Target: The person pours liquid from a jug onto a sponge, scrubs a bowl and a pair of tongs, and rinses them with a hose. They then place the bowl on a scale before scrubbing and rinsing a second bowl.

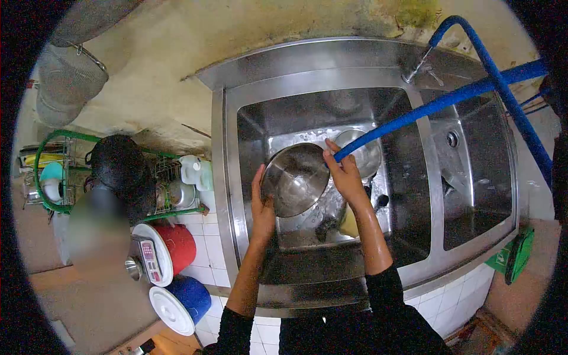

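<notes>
- I see my left hand (262,204) closed on the near left rim of a steel bowl (294,178), thumb on the edge, fingers hidden behind it.
- My right hand (345,177) is closed around the end of a blue hose (414,112), its fingers also touching the bowl's right rim.
- The bowl is tilted, its hollow facing me, held above the floor of the left basin of a steel sink (231,136).
- The hose runs from my right grip up and to the right across the divider, towards a tap (417,68) on the back ledge.
- A second bowl (367,155) lies in the basin just behind my right hand, partly hidden by the hose.
- Below my right wrist I make out a yellow sponge (349,225) and a dark object beside it on the wet basin floor; I cannot tell what the dark one is.
- The right basin holds no dishes I can make out.
- Left of the sink, a green rack (47,154) holds dark and steel ware.
- Under it stand a red bucket (180,245) and a blue bucket (192,296), each with a white lid.
</notes>
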Available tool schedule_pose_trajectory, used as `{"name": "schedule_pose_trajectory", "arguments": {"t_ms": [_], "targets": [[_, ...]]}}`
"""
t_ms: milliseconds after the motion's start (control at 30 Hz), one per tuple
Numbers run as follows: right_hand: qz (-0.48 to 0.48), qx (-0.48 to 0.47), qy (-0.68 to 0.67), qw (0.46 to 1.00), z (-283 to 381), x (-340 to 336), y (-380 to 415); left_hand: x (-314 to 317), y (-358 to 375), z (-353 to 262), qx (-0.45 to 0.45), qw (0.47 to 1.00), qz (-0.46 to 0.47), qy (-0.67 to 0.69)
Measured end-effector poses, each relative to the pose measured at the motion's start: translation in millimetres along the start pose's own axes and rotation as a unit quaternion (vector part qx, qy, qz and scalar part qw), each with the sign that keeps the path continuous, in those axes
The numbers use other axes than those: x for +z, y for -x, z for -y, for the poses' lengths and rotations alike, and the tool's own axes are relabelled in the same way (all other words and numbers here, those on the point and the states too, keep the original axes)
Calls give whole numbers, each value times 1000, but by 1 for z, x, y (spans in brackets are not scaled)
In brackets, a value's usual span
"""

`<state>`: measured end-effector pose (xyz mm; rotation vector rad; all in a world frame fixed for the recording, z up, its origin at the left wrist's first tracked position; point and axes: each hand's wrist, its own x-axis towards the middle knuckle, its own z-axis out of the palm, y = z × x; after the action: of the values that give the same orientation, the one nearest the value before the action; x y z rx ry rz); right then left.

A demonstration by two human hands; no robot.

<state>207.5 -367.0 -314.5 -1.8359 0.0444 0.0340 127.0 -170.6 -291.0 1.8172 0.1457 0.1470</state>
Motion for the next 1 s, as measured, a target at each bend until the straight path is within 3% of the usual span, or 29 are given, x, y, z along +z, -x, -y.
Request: {"name": "schedule_pose_trajectory", "arguments": {"t_ms": [33, 67, 133, 167, 233, 300, 333, 400, 500, 533, 567, 633, 667, 700, 767, 833, 900, 933, 1000], "targets": [[-46, 21, 60, 997, 6, 0, -2, 1, 0, 5, -1, 1000, -8, 11], [-43, 6, 37, 998, 12, 0, -9, 2, 2, 9, -1, 1000, -8, 11], [-35, -10, -2, 999, 30, 8, -15, 5, 9, 15, -141, 988, -11, 67], [-28, -26, -42, 998, 36, 14, -18, 7, 11, 16, -143, 987, -10, 69], [-8, 0, -97, 995, 29, 26, -34, 10, 9, 10, -354, 932, -7, 83], [-42, -30, -73, 996, 29, 31, -43, 10, 15, 12, -316, 938, 3, 140], [-13, 12, -87, 996, 29, 35, -44, 10, 16, 7, -346, 925, 9, 155], [30, 7, -97, 995, 29, 40, -33, 12, 17, 3, -377, 910, 16, 169], [120, 23, -130, 984, 44, 36, 2, 18, 8, 8, -328, 923, 15, 198], [143, 34, -147, 978, 41, 36, 14, 20, 2, 13, -193, 978, 28, 69], [169, 45, -165, 971, 38, 36, 25, 22, -3, 17, -53, 996, 37, -64], [173, 83, -212, 958, 47, 25, 45, 30, -9, 12, -52, 998, 4, -28], [172, 124, -255, 943, 48, 19, 51, 29, -10, 14, 3, 996, 8, -88], [159, 155, -250, 943, 40, 14, 51, 27, -9, 16, 55, 987, 8, -152], [112, 184, -233, 948, 24, -7, 50, 28, -2, 5, 44, 947, -29, -317], [55, 175, -118, 976, -14, -34, 37, 18, 4, 3, 97, 927, -7, -362], [1, 145, -90, 985, -68, -73, 25, 2, 8, 5, 236, 873, -11, -426], [-15, 206, 22, 978, -91, -100, 13, -7, 9, 2, 272, 857, -7, -438], [-42, 173, 14, 984, -108, -139, 10, -24, 11, -9, 327, 839, -13, -434]]}}
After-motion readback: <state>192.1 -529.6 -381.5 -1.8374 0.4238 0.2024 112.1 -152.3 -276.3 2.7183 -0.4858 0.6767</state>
